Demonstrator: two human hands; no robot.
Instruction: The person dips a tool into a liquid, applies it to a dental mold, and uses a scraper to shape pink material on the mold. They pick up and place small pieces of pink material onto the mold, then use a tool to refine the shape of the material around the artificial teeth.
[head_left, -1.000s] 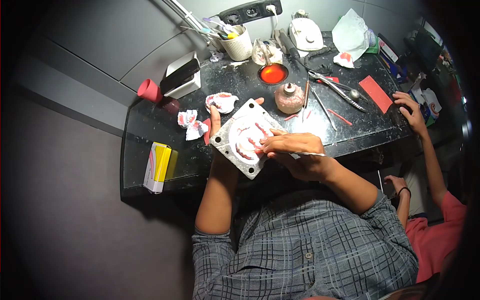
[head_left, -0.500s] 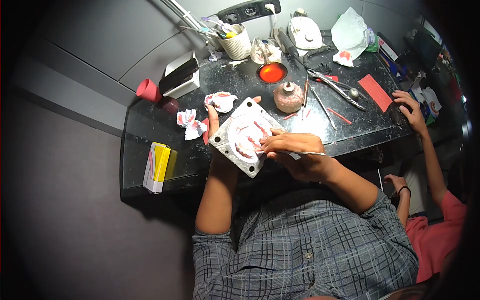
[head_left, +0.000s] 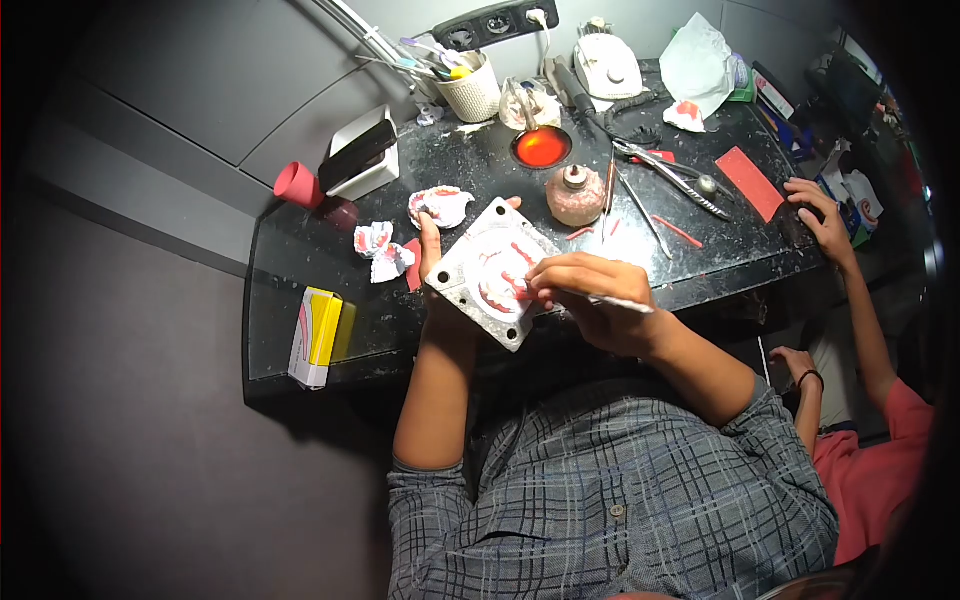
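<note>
My left hand (head_left: 430,245) grips a square metal dental flask half (head_left: 512,226) from beneath, thumb along its left edge. Round white plaster (head_left: 478,258) fills the flask, with red-pink wax in a curved ridge on it. In my right hand (head_left: 605,290) is a thin metal dental instrument (head_left: 630,304), its handle sticking out to the right. The fingertips are closed over the right side of the plaster; they hide the instrument's tip. Just behind the left thumb lies a plaster cast (head_left: 452,208) with red on it, and smaller plaster casts (head_left: 390,263) are to the left.
A spirit burner (head_left: 577,200) stands beyond the flask, near metal instruments (head_left: 645,215), pliers (head_left: 680,180) and a red wax sheet (head_left: 750,184). A yellow-and-white box (head_left: 316,338) sits at the left edge. Another person's hand (head_left: 820,220) rests at the right.
The flask has turned and tilted slightly, shifting a little to the right. My right fingers have moved slightly up over the plaster, and the instrument's handle points more toward me.
</note>
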